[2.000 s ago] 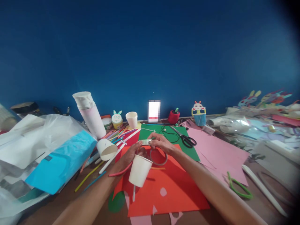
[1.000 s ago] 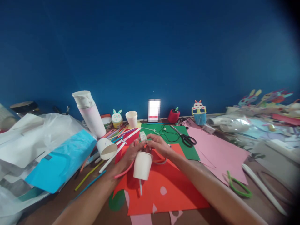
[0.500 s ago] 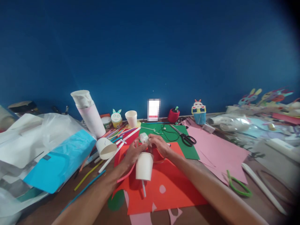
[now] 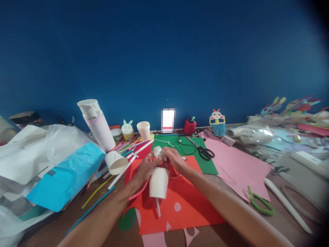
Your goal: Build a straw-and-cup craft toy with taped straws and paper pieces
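My left hand [image 4: 149, 167] and my right hand [image 4: 173, 158] meet above the orange sheet [image 4: 190, 206], fingers bent together around a small clear-white roll [image 4: 157, 151] that looks like tape. Just below the fingers is a white paper cup [image 4: 158, 183], with a pale stick [image 4: 158, 207] sticking out of its lower end. A pink-red strip [image 4: 138, 193] runs beside my left wrist. What my right fingertips pinch is too small to make out.
Black scissors [image 4: 205, 153] lie on the green sheet [image 4: 210, 168]. To the left are a tipped cup [image 4: 116, 163], a white bottle [image 4: 99, 127] and blue plastic [image 4: 66, 178]. A pink sheet [image 4: 244, 161] and green pipe cleaner [image 4: 260, 204] lie right.
My right fingers have shifted slightly beside the roll. The cup has moved a touch to the right; the rest of the table looks much the same.
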`<action>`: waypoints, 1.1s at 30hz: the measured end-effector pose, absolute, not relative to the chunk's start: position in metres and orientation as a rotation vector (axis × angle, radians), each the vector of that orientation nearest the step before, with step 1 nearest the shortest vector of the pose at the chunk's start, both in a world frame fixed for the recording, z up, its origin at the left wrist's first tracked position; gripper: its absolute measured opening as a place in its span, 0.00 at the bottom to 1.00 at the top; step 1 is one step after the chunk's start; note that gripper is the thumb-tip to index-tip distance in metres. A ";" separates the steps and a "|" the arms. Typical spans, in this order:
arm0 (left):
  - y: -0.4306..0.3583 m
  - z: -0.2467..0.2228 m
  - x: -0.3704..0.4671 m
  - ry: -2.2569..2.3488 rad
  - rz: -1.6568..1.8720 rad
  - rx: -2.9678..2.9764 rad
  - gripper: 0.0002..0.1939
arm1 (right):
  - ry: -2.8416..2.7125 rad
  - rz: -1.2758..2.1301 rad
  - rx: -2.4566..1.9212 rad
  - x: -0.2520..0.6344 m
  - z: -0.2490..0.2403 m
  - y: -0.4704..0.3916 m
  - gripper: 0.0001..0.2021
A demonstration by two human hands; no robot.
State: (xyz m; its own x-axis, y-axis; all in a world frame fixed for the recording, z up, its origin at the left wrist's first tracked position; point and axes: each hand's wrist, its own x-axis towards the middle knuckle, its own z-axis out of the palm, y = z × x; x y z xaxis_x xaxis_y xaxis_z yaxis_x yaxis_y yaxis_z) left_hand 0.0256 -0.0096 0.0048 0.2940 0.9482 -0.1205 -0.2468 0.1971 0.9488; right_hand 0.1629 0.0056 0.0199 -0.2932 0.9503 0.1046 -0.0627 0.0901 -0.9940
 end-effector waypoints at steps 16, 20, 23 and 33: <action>-0.012 0.012 0.023 0.838 1.020 1.007 0.19 | -1.718 1.137 -1.005 0.186 0.024 0.021 0.10; -0.011 0.009 0.025 0.856 1.056 1.018 0.20 | -1.865 0.879 -0.962 0.193 0.028 0.023 0.12; -0.009 0.006 0.027 0.843 1.072 1.055 0.20 | -1.940 0.825 -0.931 0.194 0.032 0.020 0.10; -0.011 0.004 0.027 0.915 1.028 1.136 0.22 | -1.980 0.736 -0.956 0.197 0.032 0.022 0.05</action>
